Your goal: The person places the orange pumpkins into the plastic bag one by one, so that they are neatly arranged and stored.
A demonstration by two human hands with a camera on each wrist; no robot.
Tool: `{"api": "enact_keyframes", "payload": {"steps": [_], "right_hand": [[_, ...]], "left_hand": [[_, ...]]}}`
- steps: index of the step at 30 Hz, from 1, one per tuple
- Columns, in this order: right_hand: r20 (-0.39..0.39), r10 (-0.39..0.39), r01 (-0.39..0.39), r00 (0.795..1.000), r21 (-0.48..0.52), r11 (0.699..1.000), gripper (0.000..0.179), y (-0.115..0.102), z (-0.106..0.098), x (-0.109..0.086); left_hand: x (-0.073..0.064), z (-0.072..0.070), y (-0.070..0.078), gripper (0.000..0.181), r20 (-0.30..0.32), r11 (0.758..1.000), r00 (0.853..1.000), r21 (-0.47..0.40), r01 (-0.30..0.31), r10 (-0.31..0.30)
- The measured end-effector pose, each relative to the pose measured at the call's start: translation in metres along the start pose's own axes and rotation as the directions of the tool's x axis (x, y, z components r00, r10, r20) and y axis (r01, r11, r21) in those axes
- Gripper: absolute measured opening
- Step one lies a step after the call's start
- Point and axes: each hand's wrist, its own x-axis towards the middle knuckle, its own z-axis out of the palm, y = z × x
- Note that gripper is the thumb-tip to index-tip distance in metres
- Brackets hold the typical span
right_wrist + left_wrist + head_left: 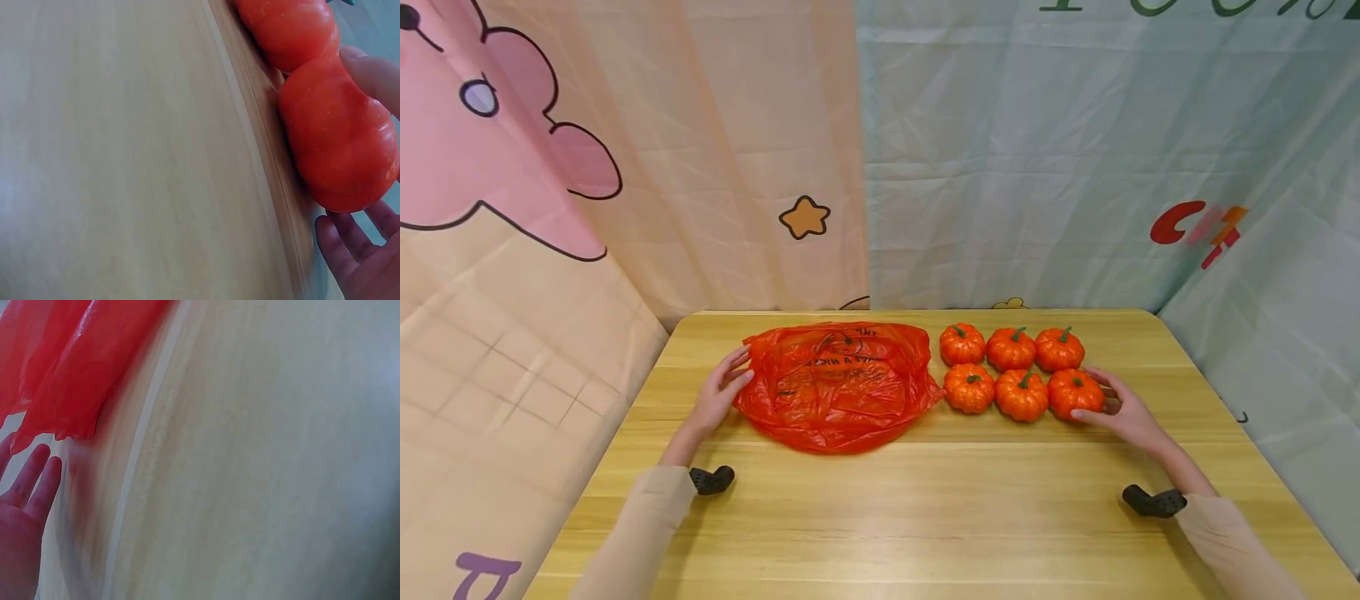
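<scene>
A red plastic bag point(838, 392) with dark printing lies spread on the left half of the table. My left hand point(722, 392) is at its left edge, fingers extended; in the left wrist view the fingertips point(44, 469) are right by the bag's hanging edge point(81, 394). To the right of the bag, small orange pumpkins with green stems stand in two rows of three. My right hand point(1123, 408) holds the front-right pumpkin point(1076, 395), thumb on its near side and fingers around its right side. In the right wrist view this pumpkin point(340, 137) sits against its neighbour point(290, 28).
The wooden table point(925, 517) has its back edge close to a printed curtain point(1037, 167). Other pumpkins stand close together: back left point(962, 343), back middle point(1011, 348), back right point(1060, 348), front left point(968, 388) and front middle point(1022, 396).
</scene>
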Motion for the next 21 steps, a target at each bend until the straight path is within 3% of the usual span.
{"api": "enact_keyframes", "payload": {"steps": [10, 17, 21], "right_hand": [[-0.035, 0.007, -0.008, 0.999, -0.023, 1.0, 0.076, -0.001, 0.004, -0.001], [-0.037, 0.01, -0.011, 0.999, -0.021, 1.0, 0.076, -0.002, 0.005, -0.001], [-0.037, 0.015, -0.016, 0.999, -0.028, 0.999, 0.075, -0.002, 0.006, -0.001]], "left_hand": [[0.002, 0.009, 0.001, 0.052, -0.014, 0.997, 0.999, -0.071, 0.032, -0.033], [-0.006, 0.012, 0.03, 0.049, -0.011, 0.994, 1.0, -0.104, 0.025, -0.026], [-0.006, 0.014, 0.029, 0.047, -0.013, 0.994, 1.0, -0.11, -0.005, 0.003]]}}
